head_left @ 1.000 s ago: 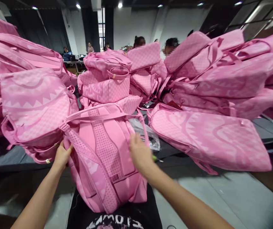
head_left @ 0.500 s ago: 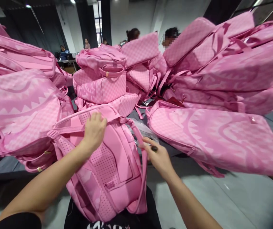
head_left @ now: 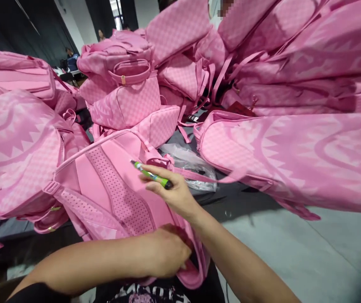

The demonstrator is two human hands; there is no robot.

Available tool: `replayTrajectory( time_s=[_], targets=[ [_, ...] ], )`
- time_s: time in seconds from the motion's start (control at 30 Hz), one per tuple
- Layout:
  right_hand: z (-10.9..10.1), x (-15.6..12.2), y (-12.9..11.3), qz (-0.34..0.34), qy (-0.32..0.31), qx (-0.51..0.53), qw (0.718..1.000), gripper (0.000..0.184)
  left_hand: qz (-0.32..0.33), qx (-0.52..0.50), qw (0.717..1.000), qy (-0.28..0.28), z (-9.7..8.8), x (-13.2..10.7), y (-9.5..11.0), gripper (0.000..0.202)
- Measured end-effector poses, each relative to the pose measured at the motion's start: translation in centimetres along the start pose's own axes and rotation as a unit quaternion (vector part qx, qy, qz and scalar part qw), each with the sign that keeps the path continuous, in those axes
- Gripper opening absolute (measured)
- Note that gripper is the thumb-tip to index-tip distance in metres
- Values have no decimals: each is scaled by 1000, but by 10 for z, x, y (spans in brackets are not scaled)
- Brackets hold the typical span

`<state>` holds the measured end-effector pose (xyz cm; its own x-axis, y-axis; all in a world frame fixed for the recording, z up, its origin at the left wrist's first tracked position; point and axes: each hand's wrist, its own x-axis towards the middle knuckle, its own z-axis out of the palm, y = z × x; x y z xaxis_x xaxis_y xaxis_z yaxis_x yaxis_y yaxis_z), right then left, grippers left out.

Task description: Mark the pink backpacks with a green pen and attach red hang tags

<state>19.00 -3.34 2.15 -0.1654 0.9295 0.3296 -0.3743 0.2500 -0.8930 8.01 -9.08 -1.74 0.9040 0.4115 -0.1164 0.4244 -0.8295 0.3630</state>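
Observation:
A pink backpack (head_left: pixel 82 168) leans against my lap, its padded back panel and perforated shoulder strap (head_left: pixel 81 204) facing me. My left hand (head_left: pixel 169 250) is curled closed at the bag's lower right side, near the loop of the other strap (head_left: pixel 199 269); its fingertips are partly hidden against the bag. In my right hand (head_left: pixel 175 189), a green marker pen (head_left: pixel 151 176) with dark ends is gripped between thumb and fingers. That hand hovers over the upper right of the back panel.
More pink backpacks lie piled on the dark table: a checkered stack (head_left: pixel 136 97) behind, one bag (head_left: pixel 19 147) at left, a shark-mouth patterned bag (head_left: pixel 294 151) at right. A clear plastic bag (head_left: pixel 196 164) lies between. People are partly visible in the background.
My left hand has left the top strap and come down to the bag's lower right side. My right hand, with the marker, has moved left and up over the panel. The view has tilted down.

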Motion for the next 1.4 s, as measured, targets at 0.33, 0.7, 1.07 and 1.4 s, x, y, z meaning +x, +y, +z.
replayTrajectory(
  time_s=[0.33, 0.7, 1.07, 1.4],
  targets=[
    [-38, -2, 46, -130, 228, -51, 964, 24, -67, 352, 917, 176, -127, 1, -111, 23],
    [-37, -23, 84, -153, 286, -94, 941, 15, -8, 413, 898, 151, -153, -5, -153, 61],
    [-35, -12, 66, -150, 242, -355, 890, 15, -43, 317, 933, 167, -114, -15, -122, 45],
    [-6, -3, 47, -30, 264, -227, 937, 21, -44, 277, 909, 308, -73, -28, -117, 15]
  ],
)
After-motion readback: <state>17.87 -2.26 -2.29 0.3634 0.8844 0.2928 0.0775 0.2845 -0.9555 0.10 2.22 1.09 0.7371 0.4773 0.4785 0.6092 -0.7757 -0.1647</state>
